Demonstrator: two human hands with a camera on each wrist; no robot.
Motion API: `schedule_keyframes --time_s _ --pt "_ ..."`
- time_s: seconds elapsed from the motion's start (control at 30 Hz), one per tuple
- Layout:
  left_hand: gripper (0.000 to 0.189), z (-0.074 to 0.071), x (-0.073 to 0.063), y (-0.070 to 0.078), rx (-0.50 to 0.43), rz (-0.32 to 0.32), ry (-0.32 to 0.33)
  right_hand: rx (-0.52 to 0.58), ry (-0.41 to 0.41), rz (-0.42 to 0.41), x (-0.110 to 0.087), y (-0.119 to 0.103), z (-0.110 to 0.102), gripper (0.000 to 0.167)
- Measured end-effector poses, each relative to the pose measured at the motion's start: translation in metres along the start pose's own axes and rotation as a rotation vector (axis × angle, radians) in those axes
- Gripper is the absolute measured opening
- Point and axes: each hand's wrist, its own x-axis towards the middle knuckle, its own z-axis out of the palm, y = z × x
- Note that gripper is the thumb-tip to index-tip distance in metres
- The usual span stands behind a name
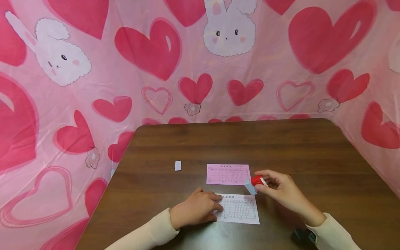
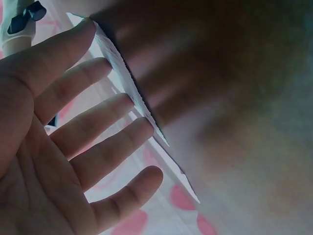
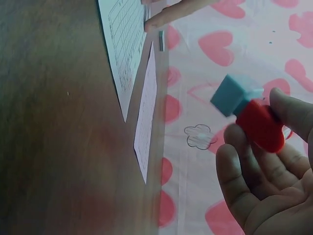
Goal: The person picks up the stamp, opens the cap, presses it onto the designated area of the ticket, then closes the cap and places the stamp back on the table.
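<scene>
My right hand (image 1: 287,194) pinches a small stamp with a red handle (image 1: 257,180) and a pale blue block (image 1: 250,186) at its end. The stamp is held up over the near right corner of a pink printed form (image 1: 227,174) and the top of a white one. In the right wrist view, thumb and fingers grip the red part (image 3: 259,126), and the blue block points away from the palm. The fingers of my left hand (image 1: 198,207) are spread and rest on the left side of the white printed form (image 1: 239,210), hiding that part.
A small white rectangular piece (image 1: 177,165) with a dark edge lies left of the pink form. All of it is on a brown wooden table (image 1: 281,146). A pink cloth with hearts and rabbits (image 1: 218,69) hangs behind and beside the table. Near my right wrist is a black device (image 1: 301,236).
</scene>
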Motion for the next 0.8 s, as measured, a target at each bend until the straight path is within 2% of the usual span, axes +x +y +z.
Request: schedule_keyframes --time_s 0.3,0.5,0.67,0.8 --pt "0.029 0.002 -0.003 0.001 -0.047 -0.016 -0.005 0.018 -0.002 -0.021 -0.003 0.002 0.005 0.025" --pt "0.030 0.001 -0.003 0.001 -0.051 -0.033 -0.009 0.043 -0.005 -0.041 -0.005 0.001 0.011 0.024" --pt "0.030 0.001 -0.002 0.000 -0.058 -0.032 -0.016 -0.006 0.003 -0.173 -0.009 -0.001 0.020 0.029" --pt "0.030 0.000 0.000 -0.001 -0.046 -0.034 -0.021 -0.070 -0.069 -0.314 -0.014 -0.001 0.026 0.035"
